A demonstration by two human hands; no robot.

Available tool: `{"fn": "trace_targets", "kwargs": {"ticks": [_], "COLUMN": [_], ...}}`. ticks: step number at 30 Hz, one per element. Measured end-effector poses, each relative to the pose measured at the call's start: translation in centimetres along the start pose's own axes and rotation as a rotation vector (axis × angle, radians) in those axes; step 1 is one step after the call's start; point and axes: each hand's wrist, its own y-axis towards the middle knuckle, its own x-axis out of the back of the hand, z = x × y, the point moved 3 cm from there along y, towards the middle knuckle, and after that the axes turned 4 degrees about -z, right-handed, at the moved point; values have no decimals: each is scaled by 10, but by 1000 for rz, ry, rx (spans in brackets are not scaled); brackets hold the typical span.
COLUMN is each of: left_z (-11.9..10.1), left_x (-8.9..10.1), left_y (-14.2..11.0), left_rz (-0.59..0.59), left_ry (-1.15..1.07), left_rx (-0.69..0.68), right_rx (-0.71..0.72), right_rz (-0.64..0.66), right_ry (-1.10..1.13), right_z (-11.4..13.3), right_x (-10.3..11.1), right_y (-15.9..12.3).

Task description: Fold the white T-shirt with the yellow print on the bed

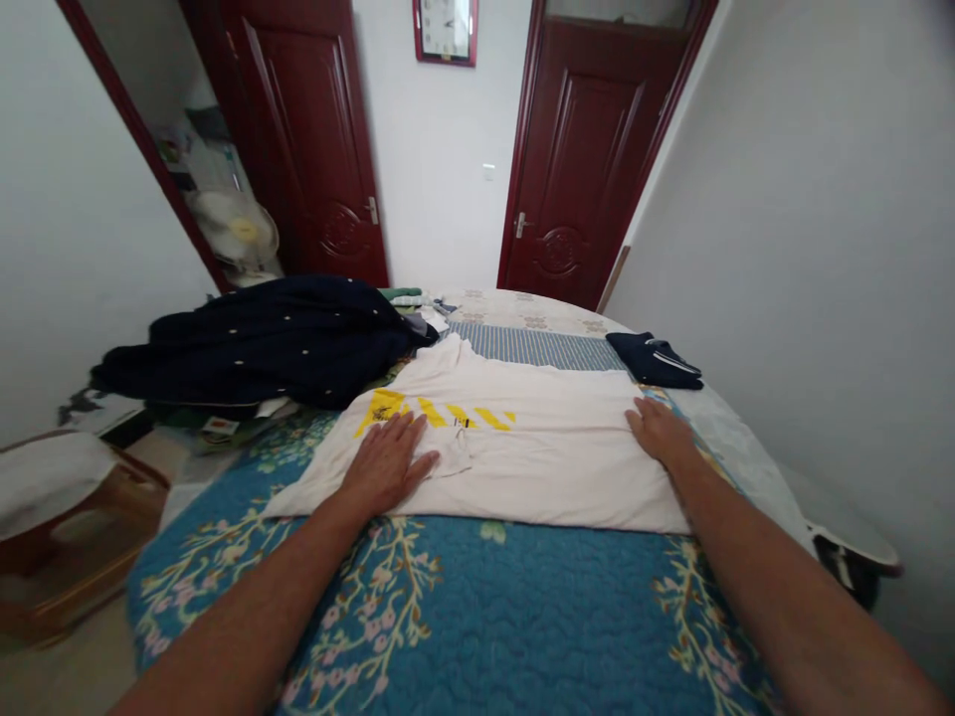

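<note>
A white T-shirt with a yellow striped print lies flat and spread out on a blue floral quilt. My left hand presses palm down on the shirt's left part, just below the print, fingers spread. My right hand rests palm down near the shirt's right edge. Neither hand grips anything. A small crease of fabric bunches beside my left hand.
A dark navy dotted garment lies heaped on the far left of the bed. A folded navy garment sits at the far right. A wooden stool with a white cushion stands to the left. Walls close in on the right.
</note>
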Motion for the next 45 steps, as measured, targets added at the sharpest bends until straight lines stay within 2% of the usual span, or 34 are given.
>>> {"fn": "trace_targets", "kwargs": {"ticks": [2, 7, 10, 29, 38, 45], "left_z": [0, 8, 14, 33, 27, 17], "left_x": [2, 3, 0, -12, -6, -4], "left_y": [-1, -4, -3, 8, 8, 5], "left_rz": [-13, -16, -4, -2, 26, 32], "left_ry": [6, 52, 66, 245, 210, 205], "left_rx": [53, 292, 340, 301, 340, 351], "right_rx": [3, -5, -25, -75, -120, -89], "right_rz": [-9, -11, -4, 50, -1, -15], "right_ry": [25, 76, 99, 167, 243, 189], "right_z": [0, 2, 3, 13, 9, 9], "right_x": [-1, -1, 0, 19, 21, 17], "right_y": [0, -1, -2, -5, -7, -7]}}
